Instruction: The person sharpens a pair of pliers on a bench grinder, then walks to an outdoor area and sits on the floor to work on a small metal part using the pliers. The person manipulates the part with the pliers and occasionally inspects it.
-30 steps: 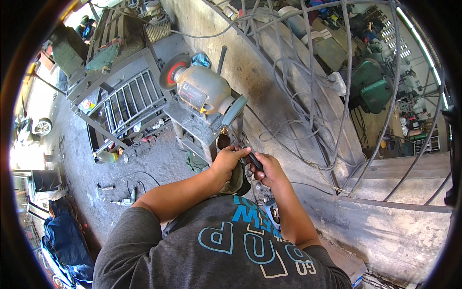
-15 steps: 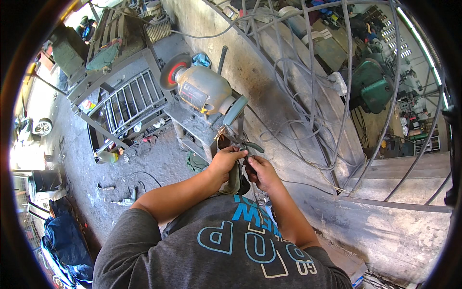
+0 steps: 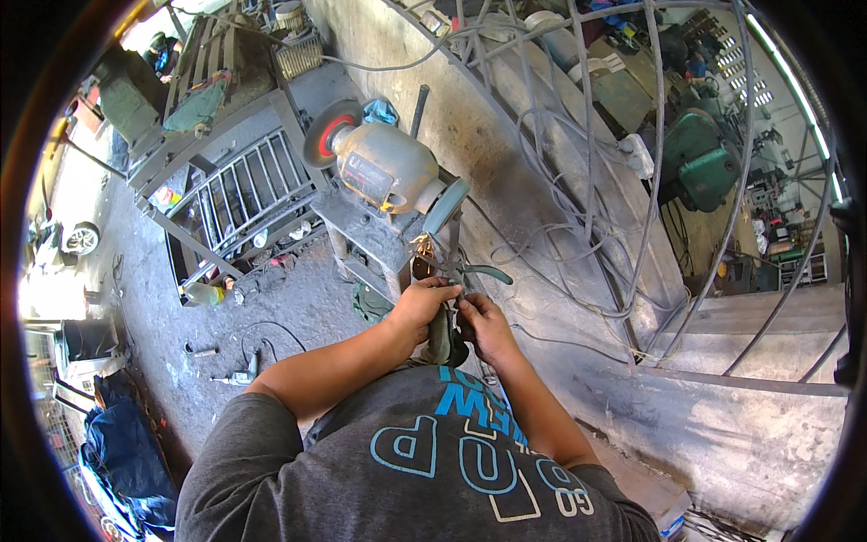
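Note:
In front of me stands a grey bench grinder [image 3: 384, 172] on a metal stand. Orange sparks [image 3: 423, 244] show beneath its nearer grey grinding wheel [image 3: 445, 207]. My left hand [image 3: 421, 303] is closed, its thumb and fingers pinching a pair of pliers [image 3: 489, 272] with a curved green handle. Close beside it, my right hand [image 3: 488, 327] is also closed around the lower part of the pliers. One green handle sticks out to the right above my right hand. The pliers' jaws lie near the wheel, and whatever may be in them is too small to make out.
A red-centred disc [image 3: 330, 135] is on the grinder's far side. Left of it is a metal frame with bars [image 3: 248, 185]. A power tool [image 3: 242, 375] with a cord lies on the floor. Loose cables [image 3: 564, 212] hang along the wall and window bars at right.
The green handle has swung outward to the right, away from my fingers. My right hand has shifted slightly left, nearer my left hand. Sparks still show under the wheel.

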Demonstrator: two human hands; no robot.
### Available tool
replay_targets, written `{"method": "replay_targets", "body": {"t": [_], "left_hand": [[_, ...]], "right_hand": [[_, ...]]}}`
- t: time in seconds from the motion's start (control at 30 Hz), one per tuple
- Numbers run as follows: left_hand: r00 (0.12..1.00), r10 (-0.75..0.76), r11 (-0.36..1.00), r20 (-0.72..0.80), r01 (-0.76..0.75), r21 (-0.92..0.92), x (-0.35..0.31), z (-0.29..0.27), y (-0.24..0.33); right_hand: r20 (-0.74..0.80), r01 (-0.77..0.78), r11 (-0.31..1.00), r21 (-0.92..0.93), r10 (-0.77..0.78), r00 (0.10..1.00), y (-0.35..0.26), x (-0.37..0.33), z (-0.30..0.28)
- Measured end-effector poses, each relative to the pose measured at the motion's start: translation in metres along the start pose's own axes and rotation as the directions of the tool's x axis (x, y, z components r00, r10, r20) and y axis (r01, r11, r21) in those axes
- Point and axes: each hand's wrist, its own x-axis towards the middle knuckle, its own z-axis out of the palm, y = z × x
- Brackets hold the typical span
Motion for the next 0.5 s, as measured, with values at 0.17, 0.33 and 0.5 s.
{"method": "replay_targets", "body": {"t": [0.17,0.33,0.5], "left_hand": [[0.999,0.030,0.998,0.021,-0.031,0.057,0.0051,-0.0018,-0.0024],[0.998,0.014,1.000,0.067,-0.016,0.026,0.0072,0.0010,-0.0008],[0.998,-0.013,1.000,0.055,0.012,0.006,0.0092,0.0037,0.0000]], "right_hand": [[-0.048,0.088,0.981,-0.174,-0.098,0.994,0.0004,0.0016,-0.0018],[-0.063,0.192,0.884,-0.425,-0.240,0.969,0.0034,0.0068,-0.0063],[-0.067,0.266,0.828,-0.494,-0.341,0.938,0.0042,0.0102,-0.0084]]}}
